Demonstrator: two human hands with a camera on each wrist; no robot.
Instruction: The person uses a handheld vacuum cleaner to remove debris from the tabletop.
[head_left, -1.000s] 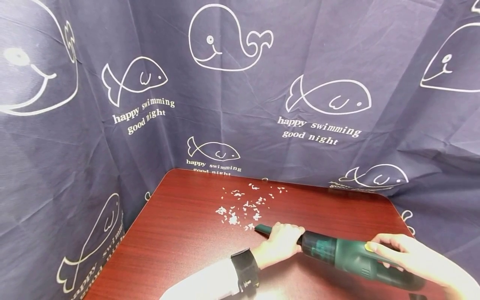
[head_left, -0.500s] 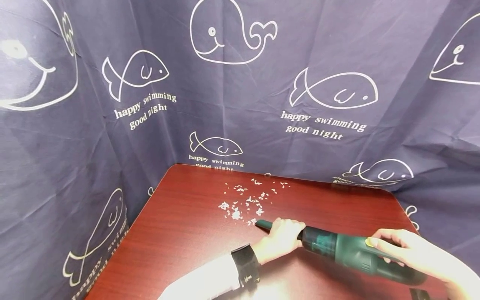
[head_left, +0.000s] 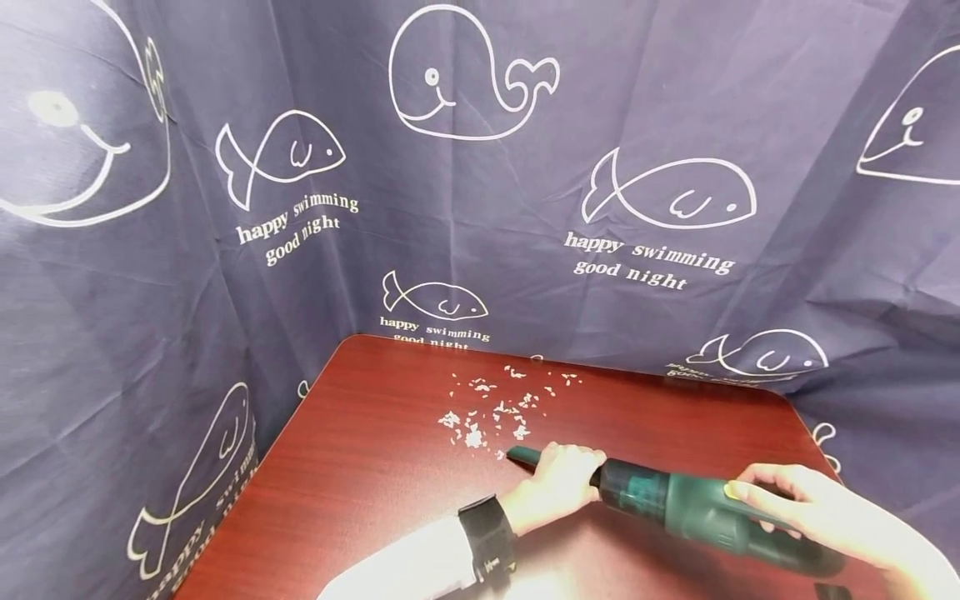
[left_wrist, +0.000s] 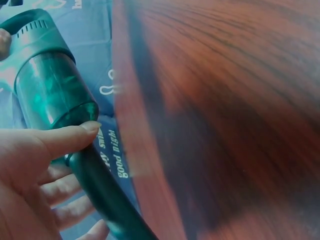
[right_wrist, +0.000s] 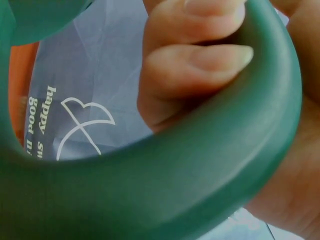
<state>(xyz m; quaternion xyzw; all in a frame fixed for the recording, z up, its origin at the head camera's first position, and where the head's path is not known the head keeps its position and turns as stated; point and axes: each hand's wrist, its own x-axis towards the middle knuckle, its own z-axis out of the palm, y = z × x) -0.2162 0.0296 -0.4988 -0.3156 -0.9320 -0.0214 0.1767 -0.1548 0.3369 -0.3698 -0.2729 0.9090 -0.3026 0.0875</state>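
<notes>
A green handheld vacuum cleaner [head_left: 708, 512] with a see-through dust cup [left_wrist: 57, 92] slants across the right of the table. My left hand [head_left: 558, 482] holds its slim front nozzle [head_left: 523, 455], thumb near the cup's end in the left wrist view. The rear loop handle [right_wrist: 165, 185] is in the grip of my right hand [head_left: 798, 500], fingers curled round it and thumb at a yellow spot. White paper-like scraps [head_left: 473, 436] lie scattered over the table's middle and far part. The nozzle's tip points left, low at the near edge of these scraps.
The reddish-brown wooden table [head_left: 337, 467] has rounded far corners. Blue-grey curtains [head_left: 510, 208] printed with white whales, fish and words hang behind it and on its left. A black band [head_left: 487, 537] sits on my left wrist. Something dark [head_left: 832, 592] shows at the lower right edge.
Several scraps beside the nozzle tip are gone, with only small bits left there. The nozzle has shifted slightly left; both hands keep their hold. The head view has moved a little.
</notes>
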